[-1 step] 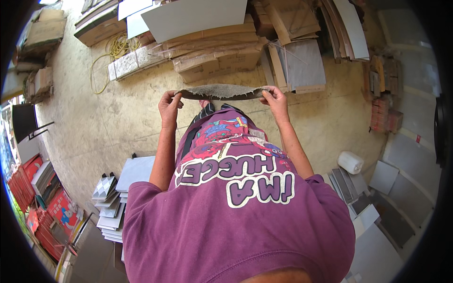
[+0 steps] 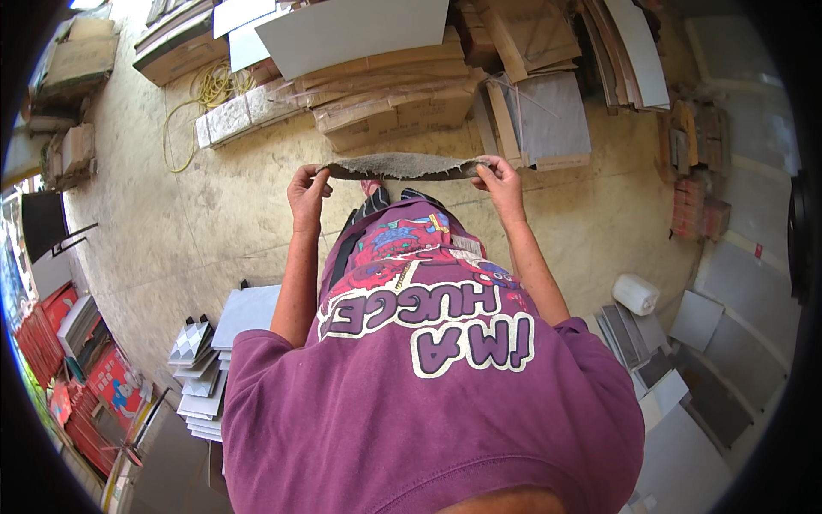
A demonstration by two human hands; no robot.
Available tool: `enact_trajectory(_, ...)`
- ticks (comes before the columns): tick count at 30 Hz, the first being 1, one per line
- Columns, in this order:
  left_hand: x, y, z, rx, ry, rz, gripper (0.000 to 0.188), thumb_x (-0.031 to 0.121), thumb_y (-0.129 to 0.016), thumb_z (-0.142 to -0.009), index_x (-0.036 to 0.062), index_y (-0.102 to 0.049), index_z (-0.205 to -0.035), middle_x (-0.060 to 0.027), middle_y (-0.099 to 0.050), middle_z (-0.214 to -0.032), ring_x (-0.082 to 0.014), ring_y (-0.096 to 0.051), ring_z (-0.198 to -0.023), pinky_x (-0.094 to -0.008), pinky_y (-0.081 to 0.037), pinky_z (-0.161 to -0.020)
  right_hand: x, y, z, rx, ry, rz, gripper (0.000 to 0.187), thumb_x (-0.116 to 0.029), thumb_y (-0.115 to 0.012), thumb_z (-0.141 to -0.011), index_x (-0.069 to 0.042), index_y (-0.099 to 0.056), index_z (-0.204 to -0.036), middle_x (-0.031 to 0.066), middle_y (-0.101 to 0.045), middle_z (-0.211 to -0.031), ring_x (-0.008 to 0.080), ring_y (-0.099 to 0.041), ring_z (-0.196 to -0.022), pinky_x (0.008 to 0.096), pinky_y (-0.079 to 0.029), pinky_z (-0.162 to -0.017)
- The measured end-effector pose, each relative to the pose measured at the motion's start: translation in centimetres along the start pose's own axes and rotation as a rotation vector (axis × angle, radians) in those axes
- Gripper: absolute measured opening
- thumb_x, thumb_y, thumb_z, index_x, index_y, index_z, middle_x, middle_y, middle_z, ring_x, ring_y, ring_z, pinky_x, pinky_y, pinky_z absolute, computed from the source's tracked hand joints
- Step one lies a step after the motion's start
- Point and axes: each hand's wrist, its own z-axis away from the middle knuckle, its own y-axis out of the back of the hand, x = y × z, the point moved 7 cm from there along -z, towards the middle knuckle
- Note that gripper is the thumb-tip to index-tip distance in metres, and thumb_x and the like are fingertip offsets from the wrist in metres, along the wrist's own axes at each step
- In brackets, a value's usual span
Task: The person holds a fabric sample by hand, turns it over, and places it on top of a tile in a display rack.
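A: What does each grip hold?
B: The left hand (image 2: 306,190) and right hand (image 2: 501,184) each close on one end of a flat grey tile (image 2: 402,165), level at chest height.
A: Surroundings?
B: Cardboard boxes (image 2: 394,103) beyond it; tile stacks (image 2: 201,377) on the floor (image 2: 171,240).
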Motion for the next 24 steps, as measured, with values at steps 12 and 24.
enact_trajectory(12, 0.6, 0.4, -7.6, 0.012, 0.049, -0.177, 0.012, 0.013, -0.064, -0.078, 0.0051, -0.059, -0.085, 0.0001, -0.055, -0.059, -0.0052, -0.050, -0.049, -0.0186, -0.039, -0.044, -0.5, -1.3, -5.3, 0.048, -0.026, 0.000, 0.017, -0.016, -0.059, -0.084, -0.002, -0.058, -0.093, 0.0009, -0.060, -0.077, 0.0081, -0.059, -0.062, 0.0204, -0.049, -0.058)
enact_trajectory(24, 0.1, -4.6, -10.8, 0.106, 0.038, -0.407, 0.012, 0.011, -0.068, -0.074, 0.0059, -0.061, -0.082, 0.0014, -0.054, -0.061, -0.0037, -0.043, -0.048, -0.0187, -0.036, -0.045, -1.3, 1.3, -13.5, -0.069, -0.083, 0.051, 0.014, -0.014, -0.059, -0.084, -0.003, -0.059, -0.092, -0.0001, -0.059, -0.075, 0.0064, -0.057, -0.063, 0.0192, -0.047, -0.056)
